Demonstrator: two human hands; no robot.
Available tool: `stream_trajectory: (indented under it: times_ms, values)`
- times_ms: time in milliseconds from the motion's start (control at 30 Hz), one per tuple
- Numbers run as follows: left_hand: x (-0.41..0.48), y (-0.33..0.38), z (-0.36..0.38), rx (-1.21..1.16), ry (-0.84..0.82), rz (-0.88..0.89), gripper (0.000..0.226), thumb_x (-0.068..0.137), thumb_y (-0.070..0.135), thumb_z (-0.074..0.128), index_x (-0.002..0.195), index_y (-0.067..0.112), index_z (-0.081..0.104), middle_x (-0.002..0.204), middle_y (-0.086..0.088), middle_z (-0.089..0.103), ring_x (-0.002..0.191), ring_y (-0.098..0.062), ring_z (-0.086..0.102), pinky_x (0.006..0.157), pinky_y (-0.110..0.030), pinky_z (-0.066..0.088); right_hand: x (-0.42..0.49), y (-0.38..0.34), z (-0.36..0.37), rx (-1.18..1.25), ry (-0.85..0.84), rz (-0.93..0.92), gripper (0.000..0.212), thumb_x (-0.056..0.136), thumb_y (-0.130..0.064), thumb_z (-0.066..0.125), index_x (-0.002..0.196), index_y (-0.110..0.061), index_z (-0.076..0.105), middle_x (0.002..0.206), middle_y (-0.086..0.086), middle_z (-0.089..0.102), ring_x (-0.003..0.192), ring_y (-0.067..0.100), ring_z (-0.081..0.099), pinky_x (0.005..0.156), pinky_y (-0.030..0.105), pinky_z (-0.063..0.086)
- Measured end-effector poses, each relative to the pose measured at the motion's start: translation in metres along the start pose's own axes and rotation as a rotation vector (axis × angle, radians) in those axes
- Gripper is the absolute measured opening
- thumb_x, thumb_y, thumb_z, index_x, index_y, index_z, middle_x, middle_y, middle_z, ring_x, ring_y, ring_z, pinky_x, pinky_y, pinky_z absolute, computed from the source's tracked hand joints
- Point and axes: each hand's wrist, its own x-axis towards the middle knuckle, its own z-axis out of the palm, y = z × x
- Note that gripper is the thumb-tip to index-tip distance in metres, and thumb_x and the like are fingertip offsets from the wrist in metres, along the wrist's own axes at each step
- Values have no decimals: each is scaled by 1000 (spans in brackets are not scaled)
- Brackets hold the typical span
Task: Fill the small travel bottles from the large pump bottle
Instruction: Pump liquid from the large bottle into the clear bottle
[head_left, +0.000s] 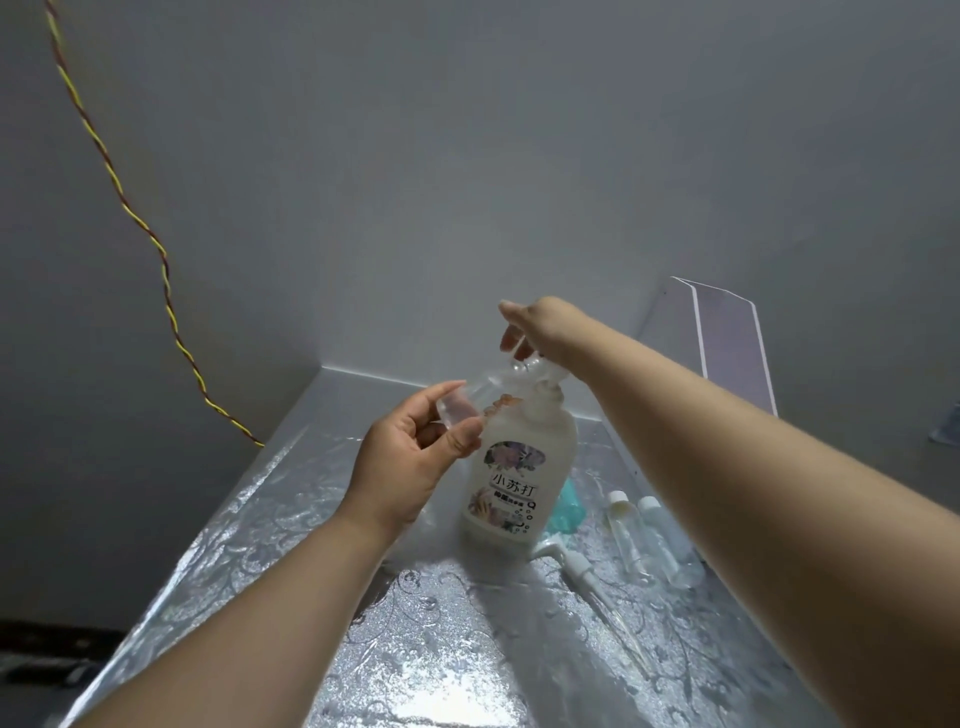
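1. Left hand (410, 462) pinches the travel bottle (467, 401) by its base between thumb and fingers. The bottle is held in the air, tilted, with its mouth toward the top of the large bottle. The hold is thin on smooth clear plastic, so a hard squirt or wet fingers could twist it loose.
2. Whether the mouth sits right under the nozzle can't be told, because it is blurred and partly hidden. If it is off, liquid runs down the outside onto the hand and the counter (441, 649).
3. A loose spray cap (569, 558) lies on the counter just beside the base of the large bottle. Two spare small bottles (623, 525) stand under the right forearm. A dropped elbow or a sweep back likely knocks them over.
4. Pump bottle (519, 467) stands upright on the counter and nothing braces its body. An off-centre push could tip or skid it on the glossy foil surface.
5. Right hand (540, 325) curls its fingers down over the pump head (548, 389), grasping it from above. Too fast a stroke probably overshoots the narrow opening or overfills the bottle. The fill level is not readable.
6. A teal item (569, 506) sits behind the pump bottle, touching or close, and I can't tell what it is. A tipped bottle would land on it.
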Motion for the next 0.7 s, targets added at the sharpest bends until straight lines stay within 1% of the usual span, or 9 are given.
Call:
stream_trajectory:
  times_ms: [67, 100, 167, 267, 400, 467, 533, 600, 700]
  values:
    - [0, -2, 0, 10, -5, -14, 58, 53, 64, 82, 107, 49, 66, 97, -19, 62, 85, -29, 59, 93, -59, 49, 1, 2, 3, 1, 5, 3, 58, 103, -38, 25, 108, -1, 70, 116, 21, 64, 99, 32, 58, 79, 27, 37]
    - [1, -3, 0, 14, -9, -20, 58, 53, 64, 82, 107, 50, 66, 97, -15, 61, 85, -29, 59, 93, -60, 48, 0, 2, 4, 1, 7, 2, 58, 103, -37, 25, 108, -1, 69, 116, 22, 64, 104, 33, 58, 80, 27, 37]
    - [1, -4, -1, 20, -11, -26, 59, 53, 63, 83, 108, 50, 65, 96, -11, 59, 84, -28, 57, 94, -61, 45, -1, 2, 6, 1, 15, -9, 58, 104, -36, 24, 108, 0, 69, 116, 23, 64, 108, 34, 58, 79, 25, 36]
    - [1, -4, -2, 9, -8, -21, 61, 54, 61, 84, 110, 47, 65, 96, -8, 58, 84, -26, 55, 94, -61, 44, -5, 0, 5, -25, 9, -28, 57, 104, -34, 24, 109, 1, 68, 115, 23, 64, 105, 34, 59, 77, 25, 37]
    - [1, -2, 0, -16, -15, -16, 65, 54, 61, 85, 113, 43, 65, 97, -7, 57, 85, -26, 53, 94, -64, 42, -5, -7, -9, 2, 40, -30, 57, 101, -41, 29, 105, -2, 69, 103, 16, 64, 85, 26, 54, 75, 29, 41]
    - [1, -2, 1, -18, -12, -19, 67, 53, 61, 85, 114, 40, 66, 97, -8, 57, 86, -26, 53, 93, -64, 43, -2, -10, -13, 2, 52, -38, 56, 101, -42, 29, 105, -3, 69, 103, 14, 63, 85, 25, 53, 77, 30, 43]
    - [1, -2, 2, -16, -11, -18, 67, 53, 62, 85, 114, 40, 66, 97, -9, 58, 85, -26, 53, 92, -63, 44, -1, -8, -10, -27, 25, -37, 56, 102, -41, 29, 105, -3, 70, 105, 15, 64, 86, 24, 53, 77, 28, 40]
    - [1, -2, 2, -11, -17, -14, 64, 52, 62, 84, 111, 44, 66, 96, -10, 58, 84, -27, 54, 92, -63, 44, 0, -3, -4, -45, -4, -28, 57, 102, -40, 28, 105, -3, 71, 110, 15, 65, 87, 24, 53, 77, 26, 37]
    - [0, -4, 2, 4, -22, -28, 60, 52, 63, 84, 108, 50, 65, 95, -10, 58, 83, -28, 56, 93, -62, 45, -1, 0, 1, -33, 4, -12, 56, 103, -38, 26, 106, -2, 70, 113, 19, 66, 89, 26, 55, 77, 26, 37]
